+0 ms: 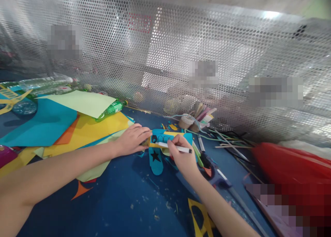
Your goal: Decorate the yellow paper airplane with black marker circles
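Note:
A toy plane point(157, 167) covered in blue and yellow paper lies on the blue tabletop. Its blue wing carries a black star, and dark outlined shapes run along its side. My left hand point(133, 139) is closed around the plane's left end, the fingers laid over the top. In the fingers of my right hand point(181, 152) is a white marker point(184, 149) with a black back end. The marker's other end points left, at the drawn shapes; whether it touches the paper I cannot tell. My right hand covers part of the plane's right portion.
Coloured paper sheets point(90, 126) and a green plastic bottle point(113, 108) lie to the left. A perforated metal screen point(108, 51) stands behind. To the right are a glue gun point(219, 175), a tape roll point(186, 121) and a red bag point(292, 164). Cut yellow paper point(196, 216) lies in front.

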{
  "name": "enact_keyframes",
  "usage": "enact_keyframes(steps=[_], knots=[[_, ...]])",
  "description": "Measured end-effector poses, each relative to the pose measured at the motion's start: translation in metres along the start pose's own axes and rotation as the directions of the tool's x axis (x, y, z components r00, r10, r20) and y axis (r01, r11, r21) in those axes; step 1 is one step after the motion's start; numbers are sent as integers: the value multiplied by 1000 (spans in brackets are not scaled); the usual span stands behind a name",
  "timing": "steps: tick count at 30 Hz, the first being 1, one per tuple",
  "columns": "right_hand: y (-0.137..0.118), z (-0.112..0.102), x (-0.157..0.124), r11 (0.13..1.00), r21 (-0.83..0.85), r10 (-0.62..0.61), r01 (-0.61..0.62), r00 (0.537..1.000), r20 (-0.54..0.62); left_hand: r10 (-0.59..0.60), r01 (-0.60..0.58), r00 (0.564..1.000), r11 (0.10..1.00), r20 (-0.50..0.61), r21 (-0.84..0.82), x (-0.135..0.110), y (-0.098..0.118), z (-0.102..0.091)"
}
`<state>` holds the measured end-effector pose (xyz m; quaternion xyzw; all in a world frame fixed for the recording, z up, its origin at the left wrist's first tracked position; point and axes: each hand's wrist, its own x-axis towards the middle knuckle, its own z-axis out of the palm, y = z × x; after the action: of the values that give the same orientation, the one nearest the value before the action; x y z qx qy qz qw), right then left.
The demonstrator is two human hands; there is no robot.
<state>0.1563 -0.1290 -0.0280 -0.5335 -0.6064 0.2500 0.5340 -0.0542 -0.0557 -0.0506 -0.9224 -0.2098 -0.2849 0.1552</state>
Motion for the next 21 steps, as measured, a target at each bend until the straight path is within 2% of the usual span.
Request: enact_keyframes(steps=[15, 21], knots=[[-2, 0, 0, 1000, -1, 10, -10, 1000, 17, -3, 3, 1000, 1000, -4, 7, 0, 0, 0], [-2, -1, 1, 1000, -17, 6, -6, 999, -36, 2, -1, 1000, 1000, -20, 16, 1, 0, -1]])
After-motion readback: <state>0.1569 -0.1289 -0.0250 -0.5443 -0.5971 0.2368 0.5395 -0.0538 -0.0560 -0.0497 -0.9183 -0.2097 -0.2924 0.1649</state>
